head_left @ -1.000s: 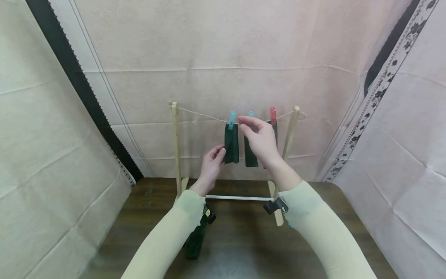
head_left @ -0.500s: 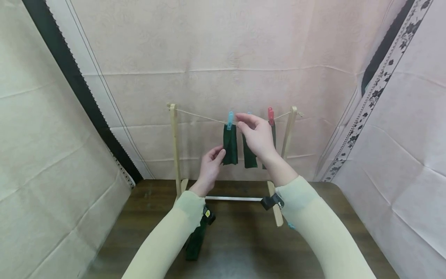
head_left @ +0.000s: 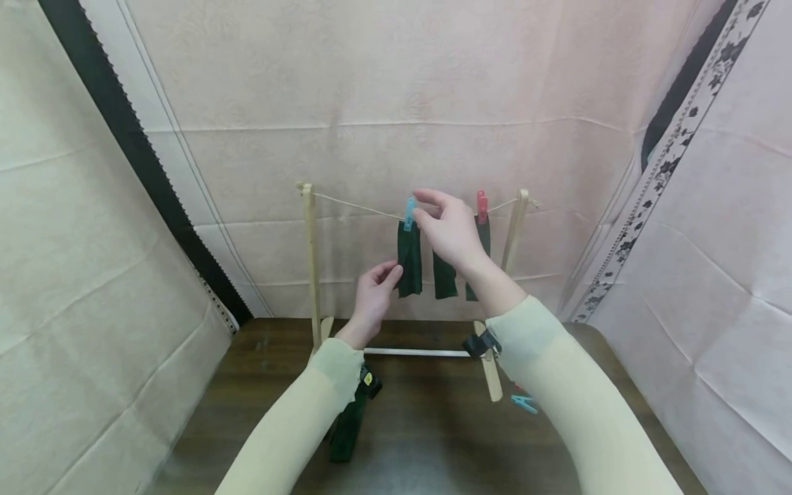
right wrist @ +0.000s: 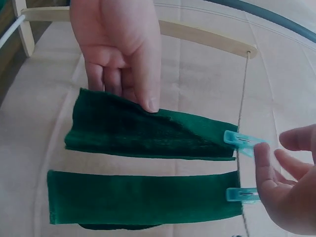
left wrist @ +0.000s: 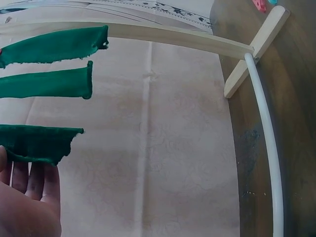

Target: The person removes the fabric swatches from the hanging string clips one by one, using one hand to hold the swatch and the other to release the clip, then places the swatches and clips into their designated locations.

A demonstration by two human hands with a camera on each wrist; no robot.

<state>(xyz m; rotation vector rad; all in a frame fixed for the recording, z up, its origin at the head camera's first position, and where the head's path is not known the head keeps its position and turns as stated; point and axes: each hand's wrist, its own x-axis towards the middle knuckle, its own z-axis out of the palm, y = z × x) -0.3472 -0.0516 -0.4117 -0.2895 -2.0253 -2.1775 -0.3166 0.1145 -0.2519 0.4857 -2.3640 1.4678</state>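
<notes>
A brown wood-grain table [head_left: 421,426] bears a pale, smooth wooden rack [head_left: 311,261] with round-ended posts and a thin twisted cord [head_left: 359,205]. From it hangs a soft dark-green rectangular cloth strip [head_left: 410,265], its lower edge uneven. The left hand [head_left: 372,297], raised, pinches the strip's side between thumb and fingers. The right hand [head_left: 454,234] reaches higher, thumb and forefinger parted beside a slim light-blue plastic clothespin [head_left: 410,214]; whether they touch it is unclear.

Left sleeve [head_left: 284,426]: long, pale yellow-green
Right sleeve [head_left: 572,392]: matching
Left wrist camera [head_left: 373,385]: black, small yellow marking [head_left: 368,379]
Right wrist camera [head_left: 476,345]: black, boxy
Left hand [head_left: 374,297]: bare
Right hand [head_left: 454,230]: bare
</notes>
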